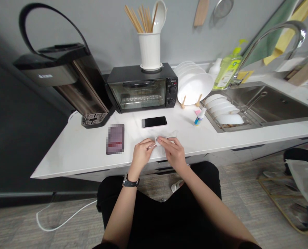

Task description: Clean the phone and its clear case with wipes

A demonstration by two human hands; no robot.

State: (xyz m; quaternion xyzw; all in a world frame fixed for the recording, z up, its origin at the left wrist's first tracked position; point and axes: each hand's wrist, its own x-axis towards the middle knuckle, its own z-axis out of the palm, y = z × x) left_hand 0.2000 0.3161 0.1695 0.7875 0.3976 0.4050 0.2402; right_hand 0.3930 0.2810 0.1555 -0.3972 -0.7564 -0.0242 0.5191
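My left hand (143, 154) and my right hand (175, 152) meet over the front of the white counter (205, 136). Between their fingertips is a small white crumpled item (157, 141), thin like tissue or film; its shape is partly hidden. The left fingers pinch its left side, where a small shiny edge shows. The right fingers press on it, and some of it spreads out behind them. A phone (154, 122) lies just behind the hands. To the left is a blurred purple item (115, 139), and to the right stands a small spray bottle (200, 117).
A black toaster oven (143, 88) holds a white utensil pot (150, 52). A tall dark machine (84, 86) stands left. Plates (195, 86), bowls (223, 109) and a sink (275, 103) are on the right. A person's leg (299, 159) shows at far right.
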